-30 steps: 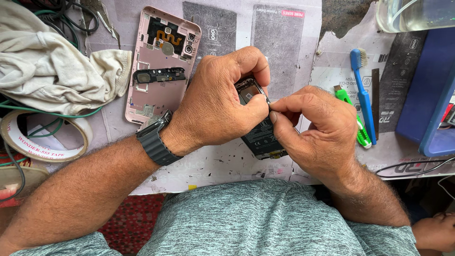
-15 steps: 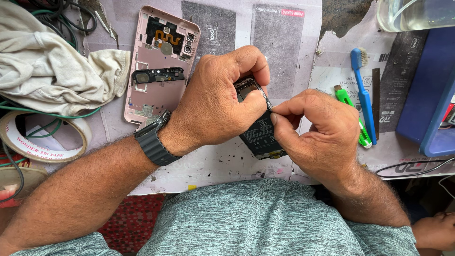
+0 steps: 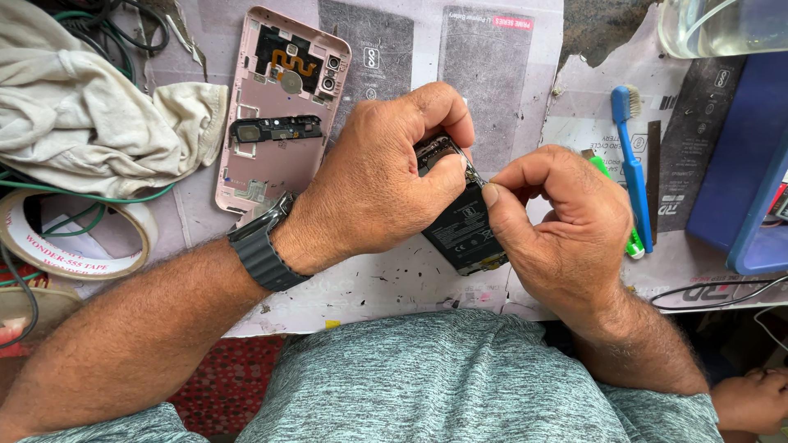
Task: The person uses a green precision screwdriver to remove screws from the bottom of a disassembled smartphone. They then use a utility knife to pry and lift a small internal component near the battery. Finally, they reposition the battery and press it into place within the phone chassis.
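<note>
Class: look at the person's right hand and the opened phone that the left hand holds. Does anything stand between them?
Only a thin metal tool, pinched in the right hand, bridges the gap to the phone. The left hand grips the phone from the other side; nothing else intervenes.

Opened phone body (image 3: 464, 226), dark, back cover off, black battery face up with small white print marks. Held tilted above the paper-covered bench, top end up-left buried under the left hand (image 3: 373, 184), bottom end pointing down-right and sticking out below both hands. Exposed board section with metal parts visible at the top edge near the thumb. Thin metal tweezers (image 3: 472, 168), pinched in the right hand (image 3: 566, 226), tip touching the phone's upper right edge; most of the tool hidden by fingers.
</note>
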